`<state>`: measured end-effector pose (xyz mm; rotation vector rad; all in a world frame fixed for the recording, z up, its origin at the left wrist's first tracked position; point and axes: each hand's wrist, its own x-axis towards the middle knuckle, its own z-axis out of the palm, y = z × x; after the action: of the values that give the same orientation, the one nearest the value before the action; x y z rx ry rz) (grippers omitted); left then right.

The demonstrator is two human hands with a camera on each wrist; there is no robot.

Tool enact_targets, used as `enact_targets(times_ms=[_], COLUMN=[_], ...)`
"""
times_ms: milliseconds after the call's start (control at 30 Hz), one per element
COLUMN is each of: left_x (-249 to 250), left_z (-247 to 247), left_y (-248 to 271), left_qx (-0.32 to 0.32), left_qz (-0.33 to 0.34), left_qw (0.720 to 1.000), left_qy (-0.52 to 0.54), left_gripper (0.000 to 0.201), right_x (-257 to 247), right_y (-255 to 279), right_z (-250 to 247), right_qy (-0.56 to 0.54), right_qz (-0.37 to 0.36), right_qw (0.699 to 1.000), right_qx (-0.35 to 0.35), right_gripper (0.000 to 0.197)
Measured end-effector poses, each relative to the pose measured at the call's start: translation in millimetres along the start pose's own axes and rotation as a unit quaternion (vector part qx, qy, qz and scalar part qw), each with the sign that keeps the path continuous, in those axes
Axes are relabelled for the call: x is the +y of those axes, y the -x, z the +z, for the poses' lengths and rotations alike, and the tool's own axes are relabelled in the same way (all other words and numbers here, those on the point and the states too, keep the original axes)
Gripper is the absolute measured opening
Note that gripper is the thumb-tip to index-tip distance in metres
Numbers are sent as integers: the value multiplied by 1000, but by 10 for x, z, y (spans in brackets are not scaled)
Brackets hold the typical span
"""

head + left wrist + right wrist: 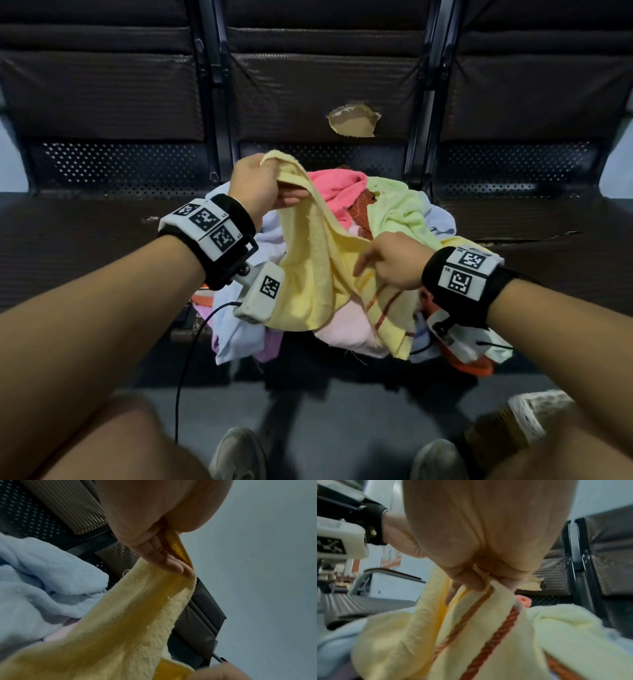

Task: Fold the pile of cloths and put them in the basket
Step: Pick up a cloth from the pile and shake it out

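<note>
A yellow cloth (313, 260) with orange-brown stripes hangs between both hands above a pile of cloths (400, 209) on a dark bench seat. My left hand (260, 181) pinches its upper corner, raised at the pile's left; the left wrist view shows the fingers (171, 559) clamped on the yellow cloth (128, 622). My right hand (390, 260) grips the cloth's edge lower and to the right; in the right wrist view the fingers (471, 578) curl round the striped yellow cloth (479, 628). A woven basket (527, 414) shows at the bottom right, partly hidden by my arm.
The pile holds pink, light green, light blue, pale pink, purple and orange cloths. Dark perforated bench seats (102, 246) run left and right, with backrests behind; the middle backrest has a torn hole (354, 120). My shoes (239, 455) stand on the grey floor below.
</note>
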<state>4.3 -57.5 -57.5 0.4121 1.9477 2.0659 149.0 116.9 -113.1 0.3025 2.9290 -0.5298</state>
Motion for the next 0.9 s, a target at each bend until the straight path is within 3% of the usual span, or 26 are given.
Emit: enact_targets(times_ms=[100, 200, 300, 400, 567, 633, 667, 733, 800, 900], left_x=[29, 39, 6, 14, 128, 158, 160, 122, 33, -139], left_z=[86, 174, 240, 230, 155, 99, 53, -58, -185, -371], left_y=[99, 175, 237, 215, 120, 82, 55, -17, -68, -130], left_qx=[-35, -73, -92, -67, -52, -35, -23, 2, 19, 42], left_qz=[-5, -2, 3, -10, -19, -5, -1, 4, 7, -11], left_qw=[999, 997, 996, 997, 989, 991, 992, 995, 998, 999], left_qy=[-4, -22, -17, 46, 139, 133, 125, 104, 60, -19], left_gripper=[33, 31, 32, 31, 27, 26, 26, 26, 26, 27], right_x=[-185, -363, -473, -486, -381, -314, -277, -183, -75, 91], right_y=[-58, -121, -153, -151, -110, -66, -52, -61, -68, -71], right_z=[77, 60, 38, 112, 315, 345, 339, 284, 211, 86], right_qy=[-92, -222, -234, -242, -118, -97, -56, -3, -26, -113], right_qz=[-34, -51, -74, -58, -64, -40, -32, -18, -13, -6], right_qw=[993, 964, 955, 964, 990, 989, 990, 992, 995, 993], right_qx=[61, 140, 169, 92, -48, -107, -127, -123, -91, 25], right_gripper=[40, 32, 30, 52, 18, 21, 36, 45, 49, 57])
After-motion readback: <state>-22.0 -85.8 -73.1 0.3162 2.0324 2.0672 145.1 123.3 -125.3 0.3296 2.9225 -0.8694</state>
